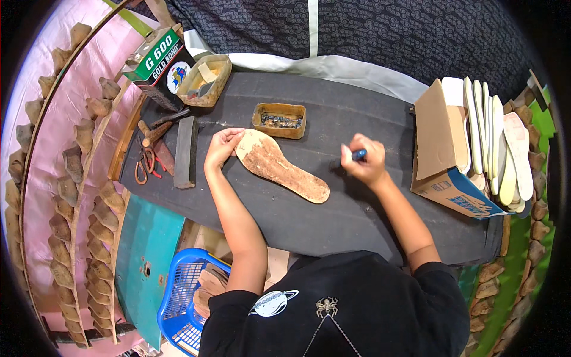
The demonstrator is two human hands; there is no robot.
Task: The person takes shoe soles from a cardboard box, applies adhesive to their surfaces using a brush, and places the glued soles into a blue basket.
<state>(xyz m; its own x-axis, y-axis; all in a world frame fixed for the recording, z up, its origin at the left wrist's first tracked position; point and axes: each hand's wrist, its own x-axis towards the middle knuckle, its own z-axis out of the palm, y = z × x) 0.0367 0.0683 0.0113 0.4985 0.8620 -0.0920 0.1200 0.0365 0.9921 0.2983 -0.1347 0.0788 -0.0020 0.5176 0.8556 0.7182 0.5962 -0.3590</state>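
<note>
A sole-shaped insole (279, 166), brown and rough with a pale heel end, lies at a slant over the dark table. Its pale end is pinched between the thumb and fingers of my left hand (223, 147). To the right, apart from the insole, my right hand (366, 163) is closed in a fist around a blue-handled tool (358, 154). Only the handle's end shows clearly; the tool's working end is hidden or blurred. Just beyond the insole sits a small tan tray (279, 121) with small dark bits inside, probably tacks.
A cardboard box (437, 131) of upright pale insoles stands at the right. On the left lie a dark rectangular block (185, 152), scissors (143, 166), a hammer (153, 134), a cut-open container (205, 80) and a tin (157, 62). A blue basket (178, 297) stands below; shoe lasts line racks.
</note>
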